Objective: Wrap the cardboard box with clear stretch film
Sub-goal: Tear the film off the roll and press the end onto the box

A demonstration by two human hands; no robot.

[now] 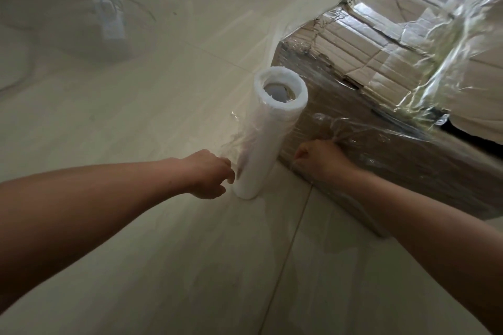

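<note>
Reaching low over the floor [122, 122] go both bare arms. The left hand [209, 177] sits at the bottom of the film roll [269, 128], fingers curled, fingertips right at the roll's side. Touching or just shy of it? Whether it really grips, I cannot tell from this angle.

That roll stands upright on the floor between the two hands, white, its hollow core facing up. A loose, crinkled flap of clear film hangs off it just above the left hand.

Over on the other side, the right hand [319, 159] is bunched into a fist, clamped on a gathered strand of stretch film [381, 141]. You can see the film pucker into creases right at the knuckles and fan away from them across the side of the cardboard box [362, 35].

The box lies on the floor just beyond the right hand, its near lower edge under the wrist. Its top is torn and creased, and shiny film is drawn over part of it and down its side. The roll stands just beside the box's near corner.
</note>
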